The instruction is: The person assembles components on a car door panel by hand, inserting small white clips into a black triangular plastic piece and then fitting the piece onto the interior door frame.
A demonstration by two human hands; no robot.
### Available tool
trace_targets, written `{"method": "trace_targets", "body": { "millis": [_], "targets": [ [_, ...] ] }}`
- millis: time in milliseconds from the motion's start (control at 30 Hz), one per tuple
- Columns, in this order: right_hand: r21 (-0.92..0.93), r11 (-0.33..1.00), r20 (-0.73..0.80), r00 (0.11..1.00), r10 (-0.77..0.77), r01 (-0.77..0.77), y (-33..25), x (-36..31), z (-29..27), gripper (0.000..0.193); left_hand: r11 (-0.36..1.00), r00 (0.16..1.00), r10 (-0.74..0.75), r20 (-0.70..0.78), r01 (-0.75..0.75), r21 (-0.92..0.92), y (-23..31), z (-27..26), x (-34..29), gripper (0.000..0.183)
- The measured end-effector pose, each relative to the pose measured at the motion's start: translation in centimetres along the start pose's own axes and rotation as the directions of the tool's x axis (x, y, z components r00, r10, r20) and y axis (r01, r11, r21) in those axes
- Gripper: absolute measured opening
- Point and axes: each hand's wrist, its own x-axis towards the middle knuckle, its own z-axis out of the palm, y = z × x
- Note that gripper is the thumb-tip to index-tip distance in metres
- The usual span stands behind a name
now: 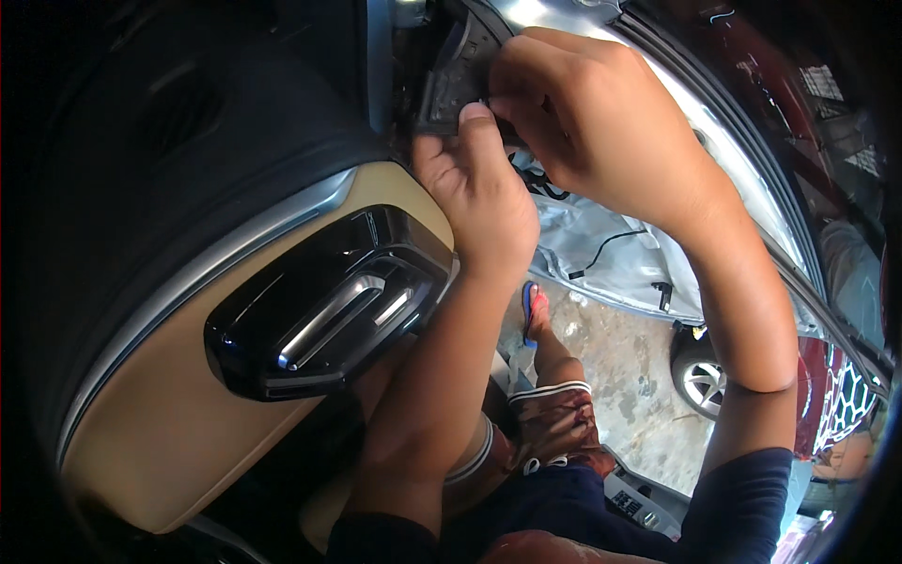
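The left hand [484, 193] pinches the dark panel [456, 89] at its lower edge; the right hand [597, 113] curls by its right edge, grip unclear.

The right hand [601, 113] hides some of its own fingertips and part of the black plastic piece [453, 89]; whether it grips anything there cannot be told. Most fingers of the left hand [487, 193] are lost behind that piece. The right forearm [742, 282] covers part of the car wheel [697, 381], and markings on the button panel [628, 501] are too small to read
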Motion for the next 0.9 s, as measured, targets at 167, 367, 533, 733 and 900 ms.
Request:
{"method": "trace_targets", "body": {
  "millis": [167,367,533,733,900],
  "targets": [
    [-0.073,0.997,-0.051,0.999,0.008,-0.012,-0.3,-0.7,0.2,0.012,0.998,0.998,0.058,0.037,-0.057,-0.027,-0.6,-0.4,0.6,0.02],
    [-0.052,0.996,-0.061,0.996,0.072,-0.075,-0.5,-0.4,0.5,0.01,0.998,0.998,0.057,0.018,-0.058,0.027,-0.3,-0.1,0.5,0.02],
    [0.004,0.997,-0.054,0.995,0.081,-0.081,-0.6,-0.2,0.2,0.01,0.998,0.998,0.054,0.04,-0.055,0.017,0.4,0.1,-0.8,0.024],
    [0.143,0.959,0.145,0.964,0.223,-0.244,-1.9,1.5,-2.3,0.011,0.982,0.98,0.12,0.162,-0.141,0.125,0.7,-0.5,-1.2,0.034],
    [0.184,0.945,0.137,0.959,0.25,-0.272,-1.4,1.4,-2.5,0.016,0.97,0.949,0.11,0.295,-0.168,0.176,0.5,-0.9,-1.3,0.048]
  ]
}}
